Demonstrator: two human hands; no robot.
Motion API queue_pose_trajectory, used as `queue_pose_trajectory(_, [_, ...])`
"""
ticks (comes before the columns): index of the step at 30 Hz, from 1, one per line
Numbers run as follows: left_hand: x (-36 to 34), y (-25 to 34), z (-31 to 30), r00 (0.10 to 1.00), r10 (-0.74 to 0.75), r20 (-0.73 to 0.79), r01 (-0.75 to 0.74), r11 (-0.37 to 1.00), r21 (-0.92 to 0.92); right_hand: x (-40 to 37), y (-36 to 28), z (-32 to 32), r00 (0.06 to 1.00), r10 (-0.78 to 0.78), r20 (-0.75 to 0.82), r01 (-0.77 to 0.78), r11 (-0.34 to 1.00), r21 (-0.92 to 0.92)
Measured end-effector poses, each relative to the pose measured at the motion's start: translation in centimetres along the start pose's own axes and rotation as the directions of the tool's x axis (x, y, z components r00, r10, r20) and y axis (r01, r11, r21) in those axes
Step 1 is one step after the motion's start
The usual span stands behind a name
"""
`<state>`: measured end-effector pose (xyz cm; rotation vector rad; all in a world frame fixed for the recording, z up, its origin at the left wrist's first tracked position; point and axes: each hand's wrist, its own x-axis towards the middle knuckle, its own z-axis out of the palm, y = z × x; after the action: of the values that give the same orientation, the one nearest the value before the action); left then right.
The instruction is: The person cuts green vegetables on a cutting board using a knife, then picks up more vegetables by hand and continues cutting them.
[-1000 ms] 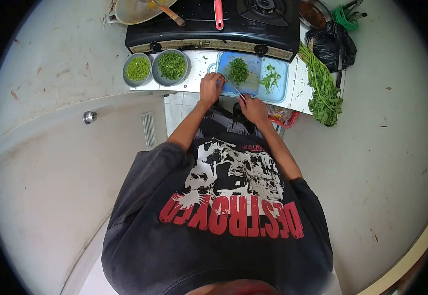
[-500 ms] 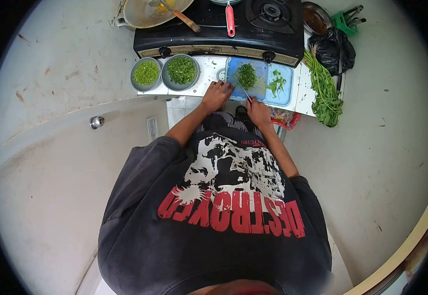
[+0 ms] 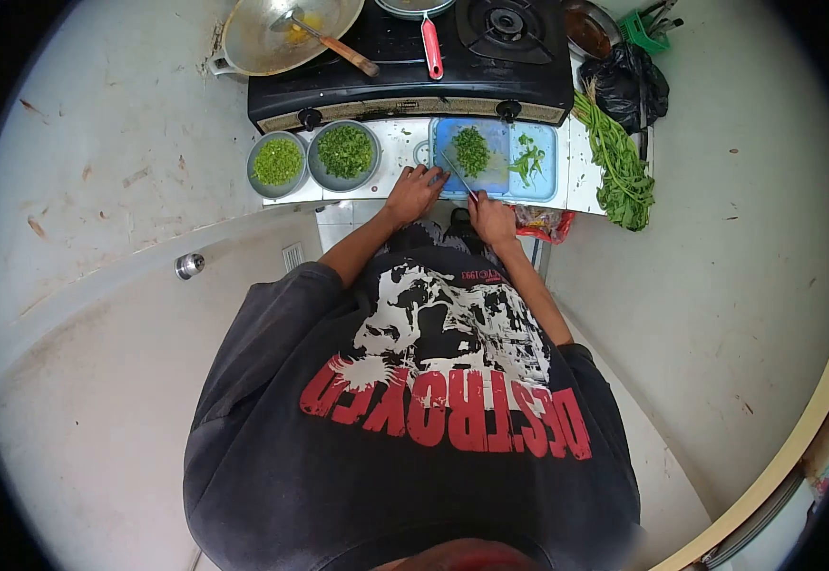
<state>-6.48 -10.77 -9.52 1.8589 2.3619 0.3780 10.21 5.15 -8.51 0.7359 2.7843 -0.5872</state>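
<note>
My right hand (image 3: 492, 219) is closed round the handle of a knife (image 3: 460, 177), whose blade slants up and left over the blue cutting board (image 3: 495, 177). Chopped green leaves (image 3: 471, 152) lie in a heap just beyond the blade. My left hand (image 3: 416, 193) rests at the board's near left corner, holding nothing, its fingers bent and slightly apart, the tips near the blade. Under the board is a light blue tray (image 3: 549, 186). A few loose leaves (image 3: 527, 160) lie on the tray's right part.
Left of the tray stand two grey bowls, one of pale green slices (image 3: 278, 162), one of chopped greens (image 3: 345, 152). Behind is a black stove (image 3: 405, 90) with a wok (image 3: 272, 52) and a red-handled pan (image 3: 432, 52). Leafy stalks (image 3: 616, 162) overhang the counter's right end beside a black bag (image 3: 629, 86).
The whole view has shifted a little, with the counter sitting slightly further left and lower. Both hands and the knife keep nearly the same places at the board.
</note>
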Motion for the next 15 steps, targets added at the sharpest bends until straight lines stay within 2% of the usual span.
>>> queue_pose_trajectory(5, [-0.4, -0.5, 0.5, 0.999, 0.029, -0.042, -0.031, 0.999, -0.037, 0.4, -0.1, 0.2, 1.000, 0.030, 0.004, -0.030, 0.999, 0.013])
queue_pose_trajectory(8, [-0.6, -0.6, 0.5, 1.000, 0.023, 0.000, -0.023, 0.999, -0.040, -0.6, 0.1, -0.4, 0.999, 0.023, -0.041, -0.020, 0.998, 0.066])
queue_pose_trajectory(15, [-1.1, -1.2, 0.5, 0.997, 0.003, 0.073, 0.002, 0.997, -0.071, -1.6, -0.2, 0.4, 1.000, 0.001, -0.002, -0.001, 1.000, 0.008])
